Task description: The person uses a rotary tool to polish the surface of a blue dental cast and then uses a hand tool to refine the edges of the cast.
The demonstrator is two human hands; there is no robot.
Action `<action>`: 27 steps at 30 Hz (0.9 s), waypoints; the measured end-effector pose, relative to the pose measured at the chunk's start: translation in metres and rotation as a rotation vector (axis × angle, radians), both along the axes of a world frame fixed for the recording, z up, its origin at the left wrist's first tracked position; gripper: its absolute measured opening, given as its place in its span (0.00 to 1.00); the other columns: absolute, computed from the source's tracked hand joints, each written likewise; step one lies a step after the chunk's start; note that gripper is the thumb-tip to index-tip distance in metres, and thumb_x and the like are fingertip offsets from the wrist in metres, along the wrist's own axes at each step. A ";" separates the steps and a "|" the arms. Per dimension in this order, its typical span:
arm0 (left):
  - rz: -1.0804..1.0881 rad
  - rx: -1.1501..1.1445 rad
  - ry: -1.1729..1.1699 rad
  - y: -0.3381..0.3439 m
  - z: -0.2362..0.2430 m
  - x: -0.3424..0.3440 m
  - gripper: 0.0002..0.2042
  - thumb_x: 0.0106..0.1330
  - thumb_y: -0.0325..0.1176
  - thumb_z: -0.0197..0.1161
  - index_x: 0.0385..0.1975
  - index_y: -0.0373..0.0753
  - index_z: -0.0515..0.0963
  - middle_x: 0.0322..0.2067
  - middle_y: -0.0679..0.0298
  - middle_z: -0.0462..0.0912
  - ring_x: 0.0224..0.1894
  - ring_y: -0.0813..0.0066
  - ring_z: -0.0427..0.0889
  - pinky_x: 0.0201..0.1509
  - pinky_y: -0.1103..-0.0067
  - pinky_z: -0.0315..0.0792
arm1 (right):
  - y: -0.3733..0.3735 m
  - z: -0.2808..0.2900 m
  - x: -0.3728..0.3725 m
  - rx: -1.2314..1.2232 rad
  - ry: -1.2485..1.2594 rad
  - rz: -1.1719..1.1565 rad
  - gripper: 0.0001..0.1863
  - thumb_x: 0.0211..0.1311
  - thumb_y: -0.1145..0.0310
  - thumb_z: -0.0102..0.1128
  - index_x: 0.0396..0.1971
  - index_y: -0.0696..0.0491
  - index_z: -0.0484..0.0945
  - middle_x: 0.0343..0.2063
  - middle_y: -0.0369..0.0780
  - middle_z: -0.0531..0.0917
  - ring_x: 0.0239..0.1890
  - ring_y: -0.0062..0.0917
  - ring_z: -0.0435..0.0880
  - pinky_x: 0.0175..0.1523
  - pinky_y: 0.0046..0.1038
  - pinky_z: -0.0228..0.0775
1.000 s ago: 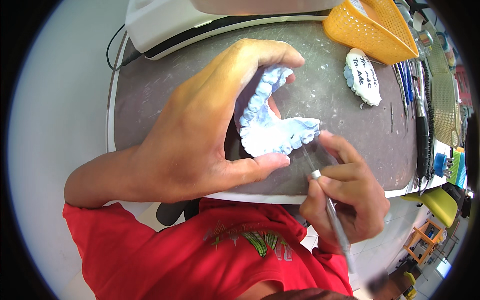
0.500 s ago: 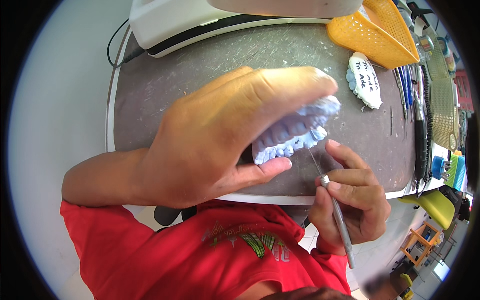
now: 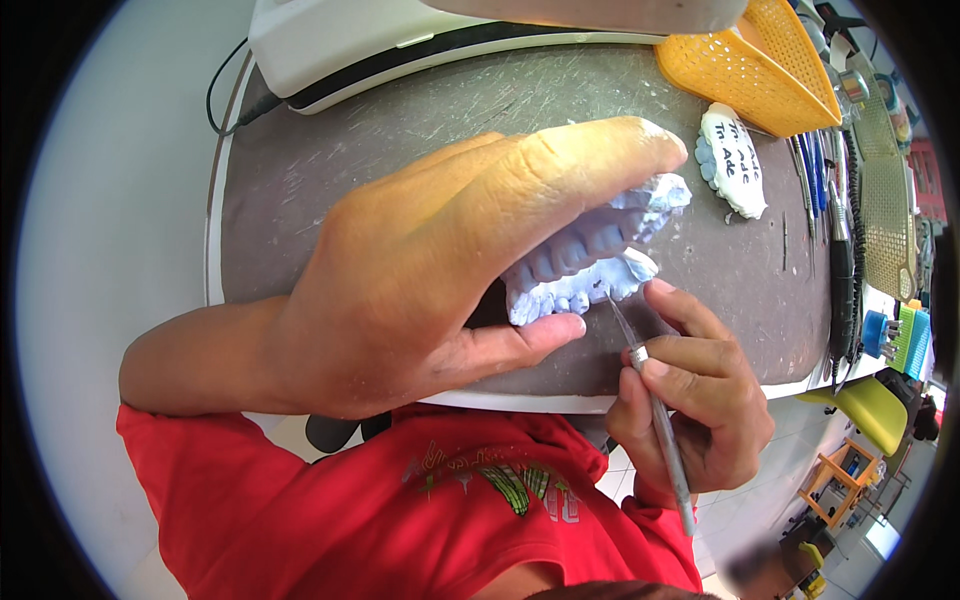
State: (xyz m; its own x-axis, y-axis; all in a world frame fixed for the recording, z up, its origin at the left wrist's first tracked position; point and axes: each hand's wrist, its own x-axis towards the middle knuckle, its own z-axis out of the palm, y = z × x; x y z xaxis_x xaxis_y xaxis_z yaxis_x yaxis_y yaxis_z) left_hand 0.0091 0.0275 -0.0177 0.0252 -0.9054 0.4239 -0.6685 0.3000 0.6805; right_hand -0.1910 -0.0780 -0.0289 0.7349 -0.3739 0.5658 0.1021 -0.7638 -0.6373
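Note:
Pale blue-white dental casts, an upper and a lower row of teeth, are gripped in my left hand. Its fingers lie over the upper cast and the thumb supports the lower one from below. A gap shows between the two rows on the side toward my right hand. That hand pinches a slim metal carving knife like a pen. The pointed tip is at the lower cast's teeth, and my right index fingertip rests by the cast's end. The inner parts of the casts are hidden by my left hand.
Another cast with handwriting on its white base lies on the grey worktop. Behind it is a yellow perforated basket. Slim hand tools and a black-corded handpiece line the right side. A white machine stands at the back.
The gap between the casts has widened as my left fingers rose with the upper one. My right hand has shifted slightly left and up, bringing the knife tip onto the lower cast.

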 end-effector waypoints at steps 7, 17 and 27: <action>0.034 0.033 0.009 0.004 0.000 0.000 0.39 0.49 0.22 0.74 0.61 0.25 0.59 0.58 0.45 0.69 0.45 0.68 0.81 0.47 0.77 0.78 | 0.005 -0.005 0.005 -0.031 -0.047 -0.045 0.14 0.43 0.82 0.72 0.29 0.60 0.76 0.22 0.43 0.80 0.35 0.44 0.86 0.42 0.37 0.83; 0.065 0.097 0.170 -0.002 0.002 -0.002 0.45 0.45 0.25 0.76 0.64 0.27 0.55 0.47 0.54 0.70 0.40 0.75 0.75 0.42 0.80 0.73 | -0.043 0.028 -0.033 0.065 0.043 -0.272 0.16 0.54 0.74 0.67 0.44 0.57 0.78 0.31 0.42 0.78 0.31 0.26 0.80 0.34 0.23 0.73; 0.277 0.177 -0.085 -0.001 0.014 -0.004 0.45 0.48 0.44 0.76 0.64 0.32 0.59 0.45 0.56 0.69 0.45 0.70 0.71 0.49 0.77 0.68 | -0.116 0.061 -0.046 -0.074 0.552 -0.689 0.18 0.54 0.65 0.69 0.43 0.57 0.81 0.22 0.39 0.81 0.23 0.20 0.78 0.32 0.23 0.71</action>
